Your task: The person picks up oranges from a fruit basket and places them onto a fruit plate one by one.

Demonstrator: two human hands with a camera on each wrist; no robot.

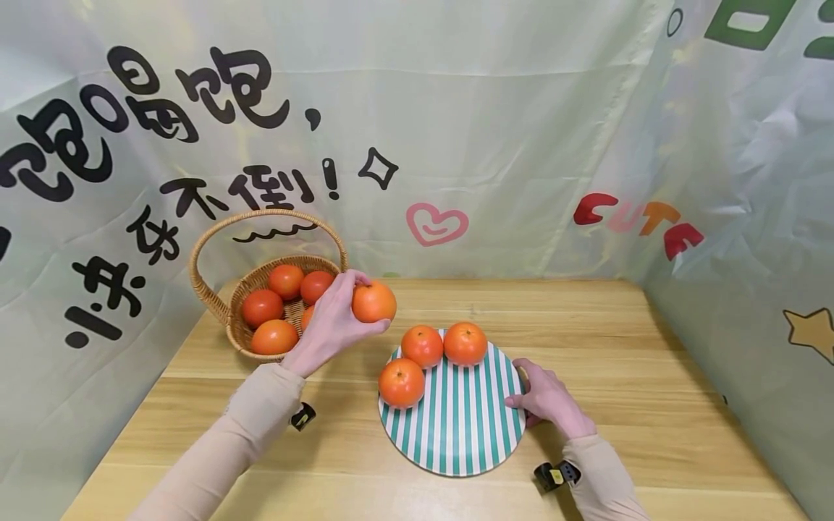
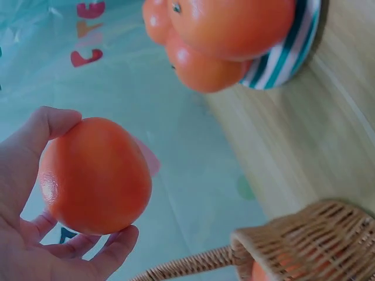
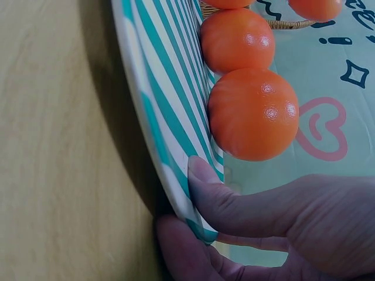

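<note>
Orange fruit (image 1: pixel 374 302) held aloft

We are pinching it in our left hand (image 1: pixel 337 311) above the bench (image 1: pixel 651 405), beside the basket (image 1: pixel 292 312) near the far left corner. Our right hand (image 1: pixel 549 398) is pinching the rim of the striped plate (image 1: pixel 456 434), three fruits (image 1: pixel 465 344) sitting on it.

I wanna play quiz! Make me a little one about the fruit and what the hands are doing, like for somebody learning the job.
1. Count: how many fruits lie on the striped plate, leaving out those in the wicker basket?

2. True or false: the left-hand grip is empty.

3. Pick one: what does the right-hand grip pinch?
A) a fruit
B) the plate's edge
C) nothing

Key:
1. Three.
2. False: it holds another orange fruit.
3. B: the thumb is on top of the rim and fingers are underneath.
</note>
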